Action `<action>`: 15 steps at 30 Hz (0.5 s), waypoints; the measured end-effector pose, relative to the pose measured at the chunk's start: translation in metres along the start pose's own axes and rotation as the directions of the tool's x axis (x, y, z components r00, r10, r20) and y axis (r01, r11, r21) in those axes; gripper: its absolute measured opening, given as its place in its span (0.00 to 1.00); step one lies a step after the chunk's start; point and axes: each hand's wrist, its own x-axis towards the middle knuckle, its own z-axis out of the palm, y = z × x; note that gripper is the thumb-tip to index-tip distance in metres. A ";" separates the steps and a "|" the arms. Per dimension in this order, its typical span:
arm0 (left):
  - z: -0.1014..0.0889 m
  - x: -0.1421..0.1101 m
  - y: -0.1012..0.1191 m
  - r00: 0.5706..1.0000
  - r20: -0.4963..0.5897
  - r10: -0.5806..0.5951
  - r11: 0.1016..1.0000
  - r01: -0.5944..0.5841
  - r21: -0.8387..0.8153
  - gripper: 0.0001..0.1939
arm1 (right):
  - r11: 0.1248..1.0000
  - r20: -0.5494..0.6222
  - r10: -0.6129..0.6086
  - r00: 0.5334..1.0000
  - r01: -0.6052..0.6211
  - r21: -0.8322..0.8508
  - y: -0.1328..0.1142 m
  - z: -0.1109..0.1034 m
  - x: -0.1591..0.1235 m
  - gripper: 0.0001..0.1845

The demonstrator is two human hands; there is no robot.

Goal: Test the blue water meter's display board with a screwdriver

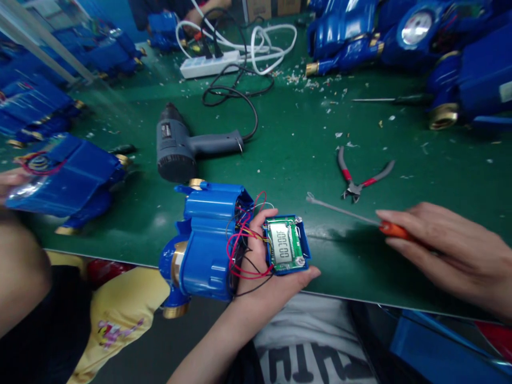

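My left hand point(262, 274) is closed round a small blue-backed circuit board with a display point(281, 242), its digits facing up. Red, black and yellow wires point(242, 242) run from the board into the open side of a blue water meter point(208, 240), which lies by the table's front edge just left of that hand. Between the thumb and fingers of my right hand point(444, 250) is a screwdriver point(394, 230) with an orange handle. Its shaft points left, with a small pale bit at the tip that I cannot make out. The tip is apart from the board.
Diagonal cutters point(354, 186) lie open beyond the screwdriver. A grey heat gun point(180, 144) rests behind the meter, near a white power strip point(210, 64) with looped cords. More blue meters point(344, 32) stand at the back right and left. At left, a co-worker's hand point(12, 178) touches another meter.
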 end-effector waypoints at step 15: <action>0.002 0.002 -0.003 0.994 -0.023 0.107 0.991 -0.104 0.089 0.39 | 0.913 0.197 -0.351 0.916 0.381 -0.145 -0.083 0.011 0.098 0.25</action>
